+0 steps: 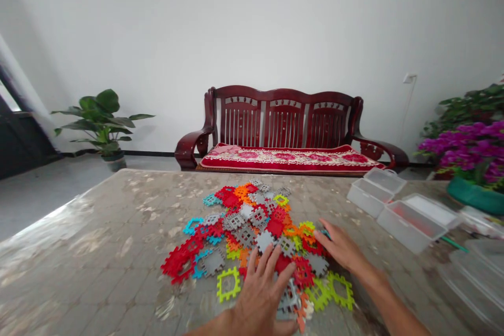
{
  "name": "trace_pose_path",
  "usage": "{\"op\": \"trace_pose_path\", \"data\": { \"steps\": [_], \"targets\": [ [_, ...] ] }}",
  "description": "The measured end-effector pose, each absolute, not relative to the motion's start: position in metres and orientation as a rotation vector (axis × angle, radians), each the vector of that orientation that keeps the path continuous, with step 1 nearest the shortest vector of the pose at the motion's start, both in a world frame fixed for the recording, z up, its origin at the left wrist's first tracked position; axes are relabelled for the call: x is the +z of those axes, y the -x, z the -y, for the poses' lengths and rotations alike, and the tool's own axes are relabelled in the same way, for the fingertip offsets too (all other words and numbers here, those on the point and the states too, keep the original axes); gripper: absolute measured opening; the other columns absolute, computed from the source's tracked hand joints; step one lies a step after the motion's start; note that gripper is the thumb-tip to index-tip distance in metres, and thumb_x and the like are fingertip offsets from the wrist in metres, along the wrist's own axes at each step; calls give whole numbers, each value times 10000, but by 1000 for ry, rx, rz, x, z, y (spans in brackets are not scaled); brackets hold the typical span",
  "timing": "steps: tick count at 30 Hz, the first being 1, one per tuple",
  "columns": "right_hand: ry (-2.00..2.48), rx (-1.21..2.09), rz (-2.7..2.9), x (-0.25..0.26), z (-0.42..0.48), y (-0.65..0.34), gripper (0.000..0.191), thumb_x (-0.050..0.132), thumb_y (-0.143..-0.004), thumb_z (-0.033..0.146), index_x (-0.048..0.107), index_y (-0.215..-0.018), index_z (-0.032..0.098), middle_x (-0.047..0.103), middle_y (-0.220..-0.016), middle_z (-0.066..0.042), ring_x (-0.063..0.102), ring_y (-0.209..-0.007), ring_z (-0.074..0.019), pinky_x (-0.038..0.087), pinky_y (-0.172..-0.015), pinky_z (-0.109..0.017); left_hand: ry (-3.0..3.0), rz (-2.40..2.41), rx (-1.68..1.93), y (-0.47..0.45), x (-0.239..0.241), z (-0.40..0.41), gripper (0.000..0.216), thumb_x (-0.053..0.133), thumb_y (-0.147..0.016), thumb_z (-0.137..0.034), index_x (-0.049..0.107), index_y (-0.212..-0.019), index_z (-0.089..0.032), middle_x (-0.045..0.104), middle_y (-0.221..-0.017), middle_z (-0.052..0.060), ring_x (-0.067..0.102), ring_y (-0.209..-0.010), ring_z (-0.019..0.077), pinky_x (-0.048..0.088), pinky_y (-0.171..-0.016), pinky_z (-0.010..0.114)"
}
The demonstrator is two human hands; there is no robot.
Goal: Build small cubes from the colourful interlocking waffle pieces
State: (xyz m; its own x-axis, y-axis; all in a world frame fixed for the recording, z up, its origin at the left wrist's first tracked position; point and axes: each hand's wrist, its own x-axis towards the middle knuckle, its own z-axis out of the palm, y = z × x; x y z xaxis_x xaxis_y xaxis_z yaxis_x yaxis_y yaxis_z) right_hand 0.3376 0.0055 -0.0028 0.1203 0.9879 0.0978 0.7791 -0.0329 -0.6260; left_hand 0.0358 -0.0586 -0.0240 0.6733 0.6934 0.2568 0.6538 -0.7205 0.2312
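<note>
A heap of flat plastic interlocking tiles with toothed edges, in red, grey, orange, lime and blue, lies on the table. My left hand (263, 290) rests palm down over the near part of the heap, fingers spread. Its fingertips touch a light grey tile (264, 241), and nothing shows in its grip. At the heap's right edge, my right hand (338, 245) has a small dark blue tile (325, 232) between thumb and fingers, mostly hidden. Close to the left hand lie a lime square frame tile (228, 284) and a red tile (303, 272). Another lime frame tile (340, 290) sits below the right hand.
Clear plastic boxes (411, 223) with open lids stand on the table (94, 252) at right, beside a green stick (454, 243) and clear lids (478, 278). Purple flowers (468, 152) in a teal pot are farther right. A wooden bench (283, 95) stands behind the table.
</note>
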Motion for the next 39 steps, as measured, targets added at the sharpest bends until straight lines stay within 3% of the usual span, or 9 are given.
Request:
{"op": "trace_pose_path", "data": {
  "steps": [4,8,14,17,21,25,30,35,39],
  "targets": [
    [1785,446,1733,-2,-8,-305,630,616,-762,545,630,-1292,206,661,-1288,-149,561,-1240,-359,379,-1096,-497,-2722,-1177,469,-50,-13,55,886,637,-783,-634,288,-1552,-367,297,-1637,103,295,-1466,383,223,-1171,643],
    [1663,630,1597,10,-20,-281,582,666,-661,407,661,-1199,185,686,-1240,-137,616,-1155,-328,430,-1057,-459,-2738,-1152,467,-59,-9,56,797,621,-803,-616,374,-1509,-343,354,-1607,105,341,-1429,369,263,-1156,619],
    [1404,1159,1239,33,-26,-259,489,647,-593,346,678,-1050,172,758,-945,-73,690,-830,-270,551,-781,-391,-2777,-1114,434,-58,-3,54,689,723,-757,-483,485,-1385,-328,353,-1599,81,424,-1335,326,376,-1097,512],
    [1379,1233,1143,42,-28,-242,470,662,-578,317,696,-1027,183,749,-881,-47,683,-812,-249,544,-729,-352,-2744,-1139,437,-54,4,49,562,712,-773,-351,531,-1305,-322,429,-1545,55,458,-1310,292,413,-1079,471],
    [1272,1263,1242,55,-33,-218,486,719,-604,367,710,-1058,193,739,-1007,-59,664,-909,-235,529,-790,-339,-2639,-1231,617,-43,16,33,327,543,-889,-232,587,-1206,-301,538,-1441,35,550,-1243,213,474,-1039,366],
    [1164,1317,1349,70,-39,-211,583,737,-680,478,662,-1206,238,680,-1236,-57,647,-1028,-243,529,-828,-351,-2436,-1424,862,-18,30,9,263,432,-953,-237,616,-1132,-291,644,-1280,20,637,-1117,160,514,-965,294],
    [1248,1239,1341,63,-59,-236,550,672,-742,578,651,-1190,261,668,-1267,-71,613,-1157,-280,528,-879,-397,-2267,-1850,929,38,45,-7,413,493,-902,-279,546,-1312,-282,588,-1369,57,554,-1259,221,442,-1075,386],
    [1424,881,1440,24,-96,-265,641,653,-727,653,632,-1210,233,626,-1348,-113,533,-1295,-308,402,-1093,-470,-2074,-2256,586,99,38,3,813,619,-772,-517,393,-1498,-230,402,-1532,167,367,-1414,383,343,-1111,548],
    [1622,842,1586,2,-108,-260,710,637,-758,643,578,-1314,204,625,-1354,-120,524,-1307,-314,373,-1111,-482,-1961,-2267,372,119,25,7,938,625,-724,-580,335,-1536,-211,375,-1549,197,391,-1387,431,368,-1066,564]
  ]
}}
